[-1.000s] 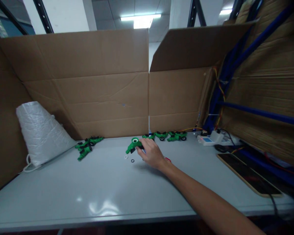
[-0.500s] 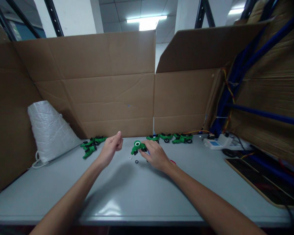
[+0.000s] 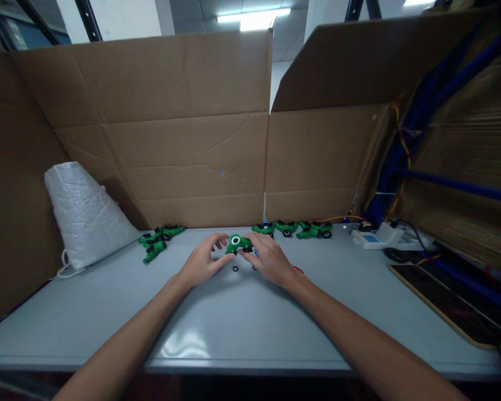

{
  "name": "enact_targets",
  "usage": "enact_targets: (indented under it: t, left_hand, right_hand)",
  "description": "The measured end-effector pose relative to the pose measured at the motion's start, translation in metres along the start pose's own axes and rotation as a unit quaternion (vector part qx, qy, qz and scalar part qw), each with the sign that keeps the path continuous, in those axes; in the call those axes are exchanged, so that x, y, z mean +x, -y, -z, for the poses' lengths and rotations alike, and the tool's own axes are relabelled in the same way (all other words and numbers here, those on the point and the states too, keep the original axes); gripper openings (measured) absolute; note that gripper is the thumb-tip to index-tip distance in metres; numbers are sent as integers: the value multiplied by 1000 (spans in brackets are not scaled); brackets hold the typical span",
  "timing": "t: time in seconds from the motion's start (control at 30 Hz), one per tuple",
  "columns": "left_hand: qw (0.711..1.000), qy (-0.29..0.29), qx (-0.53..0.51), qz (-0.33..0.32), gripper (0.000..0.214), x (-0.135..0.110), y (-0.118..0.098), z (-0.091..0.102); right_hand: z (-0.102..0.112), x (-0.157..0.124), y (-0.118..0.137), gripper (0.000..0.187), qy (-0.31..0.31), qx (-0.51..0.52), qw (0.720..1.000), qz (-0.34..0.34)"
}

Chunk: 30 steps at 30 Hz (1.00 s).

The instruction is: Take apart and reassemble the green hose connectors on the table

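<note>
My right hand (image 3: 269, 257) grips a small green toy car (image 3: 239, 243) above the table, thumb below and fingers on top at its right end. A white ring with a dark centre shows on the car's side. Curved around the car's left end is my left hand (image 3: 202, 259), its fingers and thumb apart. Its thumb tip comes close to the car's underside; whether it touches, I cannot tell. On the table below lies a black ring (image 3: 235, 268), with another dark ring (image 3: 254, 267) partly behind my right hand. Something red (image 3: 298, 269) shows beside my right wrist.
Several green toy cars (image 3: 313, 229) stand at the back right, and more green toy pieces (image 3: 154, 250) lie at the back left. A white padded bag (image 3: 87, 220) leans at left. Cardboard walls (image 3: 192, 161) enclose the table. A power strip (image 3: 376, 239) and dark panel (image 3: 442, 298) are at right.
My left hand has moved right, from a closed fist to spread fingers at the car. The small white ring on the table no longer shows. My view has tilted slightly down.
</note>
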<state>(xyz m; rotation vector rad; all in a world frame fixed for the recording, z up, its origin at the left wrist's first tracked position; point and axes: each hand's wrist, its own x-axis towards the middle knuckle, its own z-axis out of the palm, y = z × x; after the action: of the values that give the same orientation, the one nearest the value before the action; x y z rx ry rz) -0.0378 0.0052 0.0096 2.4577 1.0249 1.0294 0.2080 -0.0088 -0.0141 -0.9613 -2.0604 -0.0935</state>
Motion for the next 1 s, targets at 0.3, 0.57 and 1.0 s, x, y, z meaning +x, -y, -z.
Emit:
enact_targets:
  t: [0.3,0.57,1.0]
  left_hand:
    - [1000,10,14,-13,46,-3,-11,-9]
    - [999,-7,34,-23,35,-6,-12,-9]
    - [999,-40,20,3,26,-6,-13,-10]
  right_hand:
    - [0,0,4,25,13,-26,999,34]
    - [2,0,8,31,32,-74,995,52]
    - [-1,-1,5,32,35,-127,991,34]
